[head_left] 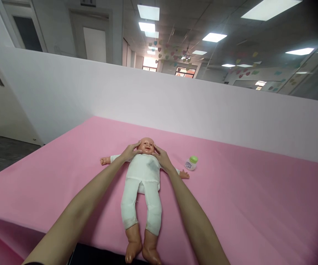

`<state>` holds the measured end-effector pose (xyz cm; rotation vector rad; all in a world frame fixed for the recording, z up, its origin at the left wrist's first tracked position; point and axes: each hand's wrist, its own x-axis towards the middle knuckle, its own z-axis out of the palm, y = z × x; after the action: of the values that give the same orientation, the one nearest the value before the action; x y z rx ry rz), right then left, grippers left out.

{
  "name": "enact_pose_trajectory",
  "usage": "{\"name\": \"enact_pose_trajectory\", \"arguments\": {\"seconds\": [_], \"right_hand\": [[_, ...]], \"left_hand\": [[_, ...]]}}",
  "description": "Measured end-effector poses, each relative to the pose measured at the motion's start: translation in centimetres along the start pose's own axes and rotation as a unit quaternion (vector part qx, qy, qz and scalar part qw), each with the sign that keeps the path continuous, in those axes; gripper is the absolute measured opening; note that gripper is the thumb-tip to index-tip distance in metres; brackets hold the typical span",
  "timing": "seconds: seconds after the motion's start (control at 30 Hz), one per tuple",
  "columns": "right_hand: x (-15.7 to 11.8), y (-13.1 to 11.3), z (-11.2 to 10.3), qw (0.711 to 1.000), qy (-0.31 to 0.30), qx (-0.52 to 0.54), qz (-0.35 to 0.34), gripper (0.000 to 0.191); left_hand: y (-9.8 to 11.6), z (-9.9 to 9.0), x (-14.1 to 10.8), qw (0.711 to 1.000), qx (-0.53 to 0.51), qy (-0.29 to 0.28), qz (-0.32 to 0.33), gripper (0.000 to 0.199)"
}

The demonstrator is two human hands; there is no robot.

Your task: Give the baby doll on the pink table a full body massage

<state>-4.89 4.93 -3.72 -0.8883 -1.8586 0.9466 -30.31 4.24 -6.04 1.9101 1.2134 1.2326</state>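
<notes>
A baby doll (pixel 143 171) in a white top and trousers lies on its back on the pink cloth, arms spread and bare feet towards me. My left hand (pixel 131 151) rests against the side of its head at the left of the view, fingers stretched at the temple and thumb near the jaw. On the opposite side, my right hand (pixel 161 156) touches the head in the same way, its fingers and thumb apart. The doll's face shows between both hands. Beyond the doll's hand on the right stands a small clear jar (pixel 190 165) with a green lid.
The pink cloth (pixel 239 198) covers a wide table. A low white partition wall (pixel 175 99) runs along its far side, with glass above it. A door (pixel 4 99) is at the left. A dark object (pixel 95 255) lies under the doll's feet at the near edge.
</notes>
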Motion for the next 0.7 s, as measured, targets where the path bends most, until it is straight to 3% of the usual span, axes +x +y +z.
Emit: {"name": "enact_pose_trajectory", "arguments": {"seconds": [0.23, 0.4, 0.53, 0.7], "right_hand": [[-1.8, -1.0, -0.2, 0.997, 0.05, -0.055, 0.008, 0.059], [-4.5, -2.1, 0.0, 0.982, 0.084, -0.171, 0.014, 0.041], [-6.8, -2.8, 0.2, 0.958, 0.072, -0.279, 0.006, 0.033], [-9.0, -2.7, -0.5, 0.935, 0.002, -0.353, 0.01, 0.034]], "left_hand": [[2.5, 0.4, -2.6, 0.999, 0.04, 0.031, 0.008, 0.059], [5.8, 0.9, -5.7, 0.984, 0.159, 0.063, -0.051, 0.043], [7.2, 1.0, -7.7, 0.961, 0.262, 0.062, -0.064, 0.031], [6.2, -0.3, -9.6, 0.929, 0.364, 0.044, -0.04, 0.034]]}}
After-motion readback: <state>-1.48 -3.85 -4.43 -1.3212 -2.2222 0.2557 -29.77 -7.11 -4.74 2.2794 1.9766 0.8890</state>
